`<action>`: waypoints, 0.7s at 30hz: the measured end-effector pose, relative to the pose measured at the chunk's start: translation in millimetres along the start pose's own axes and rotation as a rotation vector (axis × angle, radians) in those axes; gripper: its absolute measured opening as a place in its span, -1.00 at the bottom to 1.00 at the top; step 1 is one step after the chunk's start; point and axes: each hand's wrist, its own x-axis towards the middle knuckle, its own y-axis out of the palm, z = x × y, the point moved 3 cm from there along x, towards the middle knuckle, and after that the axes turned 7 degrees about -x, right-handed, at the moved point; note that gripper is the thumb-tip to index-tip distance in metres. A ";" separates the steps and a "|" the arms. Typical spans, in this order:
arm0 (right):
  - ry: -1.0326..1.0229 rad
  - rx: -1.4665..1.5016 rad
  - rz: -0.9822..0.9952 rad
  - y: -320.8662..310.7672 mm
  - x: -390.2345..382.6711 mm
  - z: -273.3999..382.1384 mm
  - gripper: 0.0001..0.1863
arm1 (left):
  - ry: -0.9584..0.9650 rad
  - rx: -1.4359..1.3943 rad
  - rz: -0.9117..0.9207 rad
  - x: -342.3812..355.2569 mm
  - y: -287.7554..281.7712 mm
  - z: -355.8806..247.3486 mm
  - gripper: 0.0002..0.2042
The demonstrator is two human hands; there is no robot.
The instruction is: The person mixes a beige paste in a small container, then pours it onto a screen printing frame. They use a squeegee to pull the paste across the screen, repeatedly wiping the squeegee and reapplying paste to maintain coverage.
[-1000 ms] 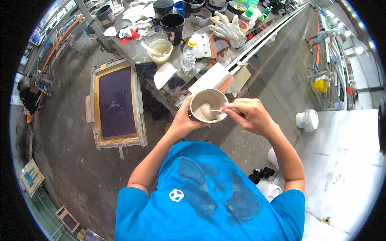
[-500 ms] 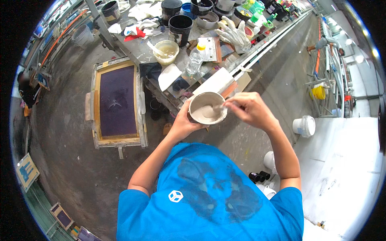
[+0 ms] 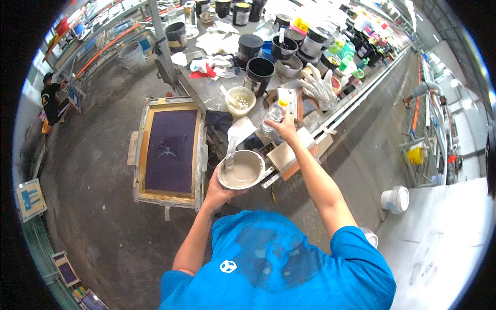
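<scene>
Leaning inside the cup (image 3: 253, 157), a pale spatula (image 3: 230, 164) is dipped in beige paste (image 3: 242, 174). From below and at its seven o'clock side, the cup is gripped by the left hand (image 3: 219, 195). At one o'clock from it, a clear, yellow-capped bottle (image 3: 270, 115) is clasped by the right hand (image 3: 284, 126) over the table (image 3: 213, 91). By the bottle, a cream tub (image 3: 232, 109) is seen at ten o'clock and white gloves (image 3: 315, 85) at two. Between nine and ten o'clock from the cup, a framed screen (image 3: 170, 155) is placed.
</scene>
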 end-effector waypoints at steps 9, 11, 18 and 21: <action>-0.418 -0.259 0.387 -120.8 -31.4 97.7 0.02 | 0.216 0.061 -0.159 24.9 -11.5 -22.3 -0.02; -0.477 -0.486 0.500 -154.7 -44.9 126.7 0.00 | 0.296 0.060 -0.121 32.3 -8.0 -21.3 -0.03; -0.552 -1.050 0.834 -191.2 -62.6 204.8 -0.25 | 0.351 0.194 0.018 42.1 23.2 -9.1 0.01; -0.650 -1.250 0.854 -175.9 -67.8 234.6 -0.33 | 0.287 0.133 0.025 35.0 36.9 -10.8 -0.04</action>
